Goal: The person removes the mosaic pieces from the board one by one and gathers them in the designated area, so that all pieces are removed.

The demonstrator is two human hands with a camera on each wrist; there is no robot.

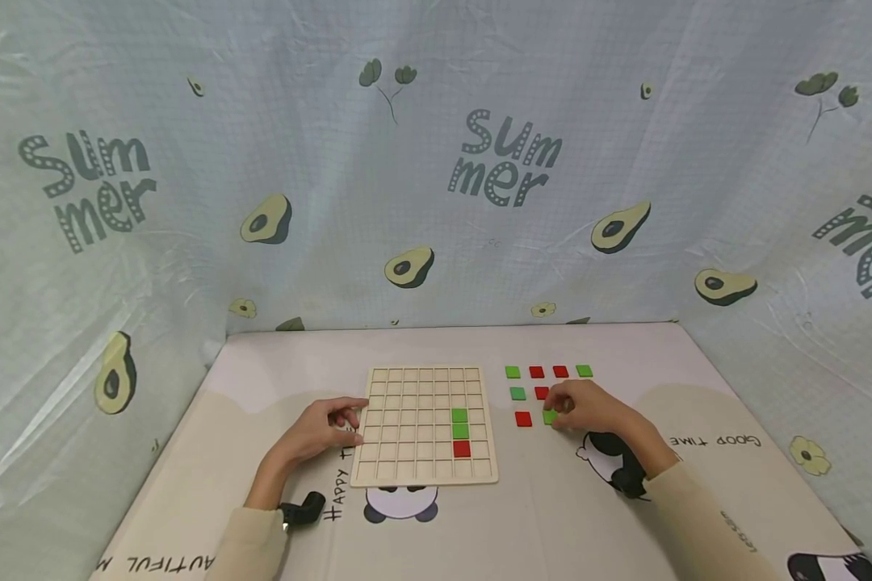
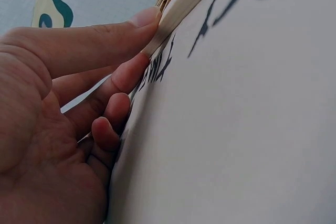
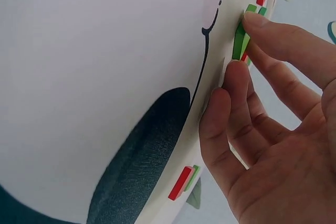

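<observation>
A square wooden grid board (image 1: 407, 428) lies on the table. In one of its columns toward the right sit two green tiles, an upper one (image 1: 459, 415) and a lower one (image 1: 461, 431), with a red tile (image 1: 462, 449) below them. My left hand (image 1: 318, 425) touches the board's left edge with extended thumb and index finger; the other fingers bend loosely in the left wrist view. Right of the board, my right hand (image 1: 587, 406) pinches a green tile (image 3: 241, 38) between thumb and fingers, at the near end of the loose tiles. That hand may hide further tiles behind it.
Loose red and green tiles lie in rows, among them a green tile (image 1: 512, 372), a red tile (image 1: 537, 372) and a nearer red tile (image 1: 523, 419). The pale tablecloth (image 1: 538, 516) carries panda prints and lettering. A patterned curtain (image 1: 334, 161) closes off the back and sides.
</observation>
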